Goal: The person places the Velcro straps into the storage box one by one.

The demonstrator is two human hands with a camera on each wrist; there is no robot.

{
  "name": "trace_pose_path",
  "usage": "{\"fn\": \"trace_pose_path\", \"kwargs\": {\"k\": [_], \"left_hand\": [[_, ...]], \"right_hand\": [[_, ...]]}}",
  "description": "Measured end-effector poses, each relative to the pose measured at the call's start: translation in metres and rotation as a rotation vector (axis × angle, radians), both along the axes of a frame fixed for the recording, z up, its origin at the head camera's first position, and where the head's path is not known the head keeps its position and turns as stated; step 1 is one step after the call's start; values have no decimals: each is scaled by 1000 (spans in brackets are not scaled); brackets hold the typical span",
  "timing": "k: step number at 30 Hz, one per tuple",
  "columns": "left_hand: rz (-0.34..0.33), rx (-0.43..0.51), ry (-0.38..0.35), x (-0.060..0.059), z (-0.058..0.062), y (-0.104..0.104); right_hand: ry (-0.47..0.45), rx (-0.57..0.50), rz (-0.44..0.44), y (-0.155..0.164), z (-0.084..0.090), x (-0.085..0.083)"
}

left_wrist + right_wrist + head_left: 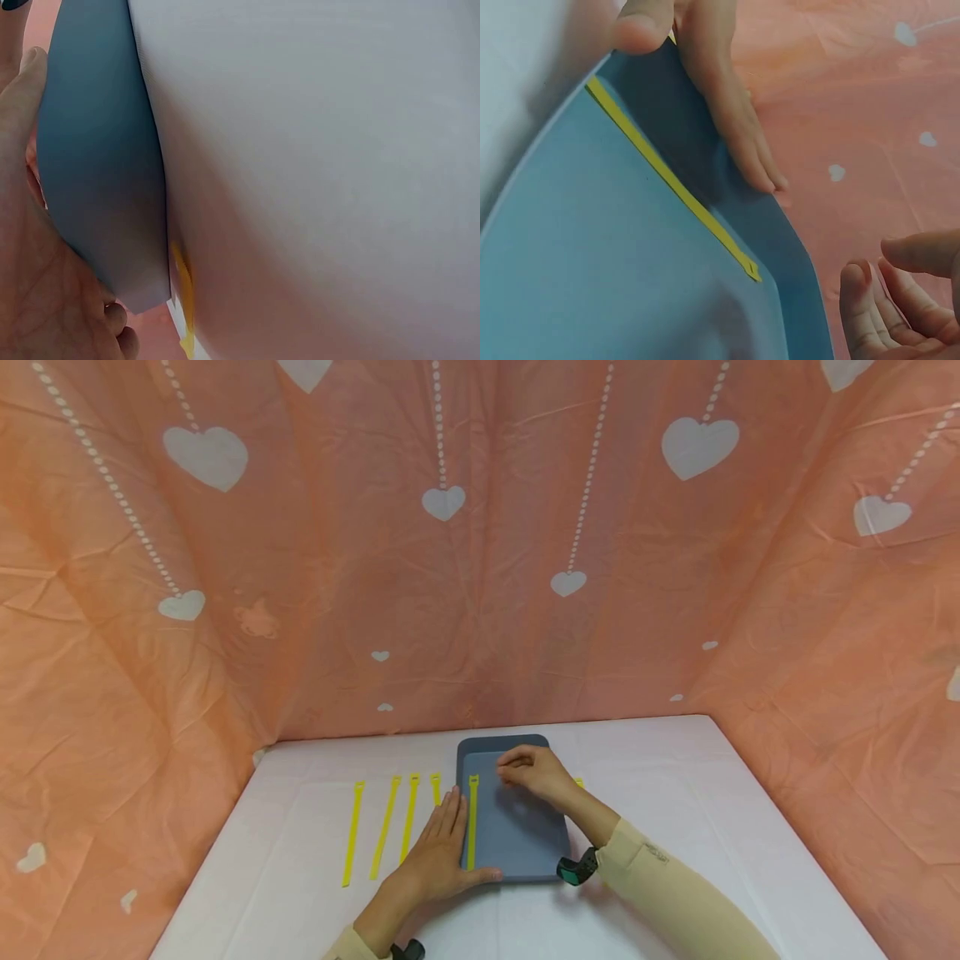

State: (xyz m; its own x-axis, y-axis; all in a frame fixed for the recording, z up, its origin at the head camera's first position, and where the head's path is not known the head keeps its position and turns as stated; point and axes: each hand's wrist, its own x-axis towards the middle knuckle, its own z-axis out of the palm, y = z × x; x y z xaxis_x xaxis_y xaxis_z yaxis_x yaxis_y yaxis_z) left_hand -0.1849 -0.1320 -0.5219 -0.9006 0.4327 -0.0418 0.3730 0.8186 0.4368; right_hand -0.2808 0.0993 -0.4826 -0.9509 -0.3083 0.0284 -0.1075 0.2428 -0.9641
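A blue-grey tray (525,847) lies on the white table (675,827), and one yellow strap (472,822) lies lengthwise inside it along its left wall. My left hand (444,843) lies flat against the tray's left side, fingers straight, thumb along the front rim. My right hand (527,770) hovers over the far part of the tray with loosely curled fingers and holds nothing. In the right wrist view the strap (676,189) crosses the tray (592,285), with my left hand (731,120) beyond it. In the left wrist view my palm (30,285) meets the tray (97,150).
Several more yellow straps (385,827) lie side by side on the table left of the tray. The tip of another strap (579,782) shows just right of the tray, behind my right wrist. Pink heart-patterned cloth (480,568) walls in the table's back and sides.
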Motion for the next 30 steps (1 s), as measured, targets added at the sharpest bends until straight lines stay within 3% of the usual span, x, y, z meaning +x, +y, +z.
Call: {"fn": "trace_pose_path", "kwargs": {"k": [9,16,30], "left_hand": [[13,-42,-11,-3,-4,-1],[11,-58,-18,-2,0,0],[13,-75,-6,-2,-1,0]], "right_hand": [[-19,-9,-17,26,5,5],[-20,-53,-14,46,4,9],[-28,-63,-97,77,3,11]]}}
